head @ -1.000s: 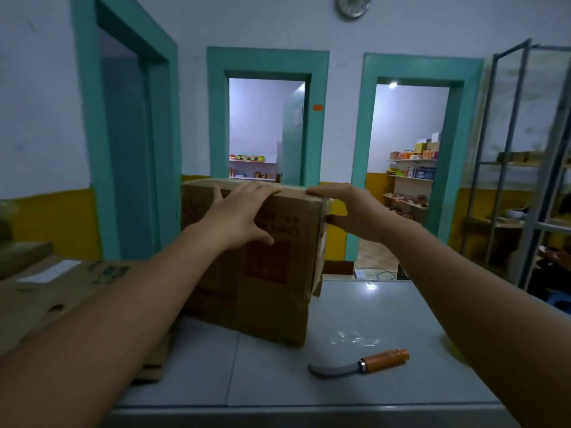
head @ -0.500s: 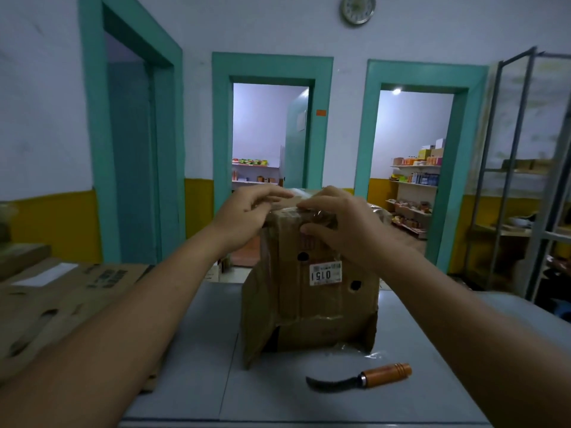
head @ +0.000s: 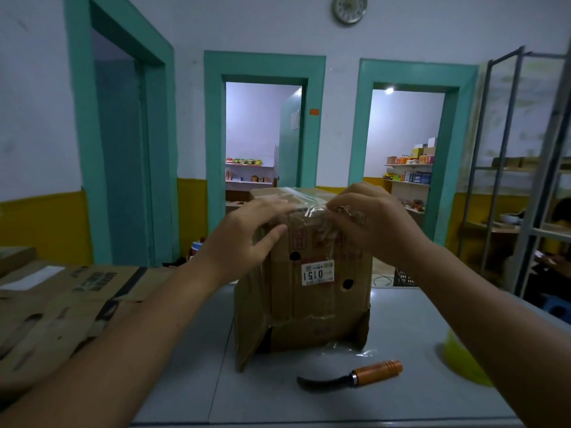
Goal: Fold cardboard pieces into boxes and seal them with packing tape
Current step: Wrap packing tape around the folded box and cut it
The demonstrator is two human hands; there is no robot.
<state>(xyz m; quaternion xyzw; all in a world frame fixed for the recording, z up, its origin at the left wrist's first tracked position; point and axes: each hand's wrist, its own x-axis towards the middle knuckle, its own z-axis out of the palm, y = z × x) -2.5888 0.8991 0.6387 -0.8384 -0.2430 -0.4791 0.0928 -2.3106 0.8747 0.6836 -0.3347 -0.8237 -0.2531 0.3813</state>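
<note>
Cardboard had swung round in the last second: the box (head: pixel 309 304) now stood on the grey table (head: pixel 401 396) with its narrow, labelled face toward me. My left hand (head: pixel 244 239) lay flat, fingers straight, pressing its upper corner. My right hand (head: pixel 370 223) pinched crumpled clear tape (head: pixel 309 208) at the top edge. I judged the top seam nearly sealed and the bottom flaps still loose.

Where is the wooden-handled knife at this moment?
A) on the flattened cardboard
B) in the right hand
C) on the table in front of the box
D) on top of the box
C: the knife lies on the table before the box; the right hand pinches tape at the box top.
</note>
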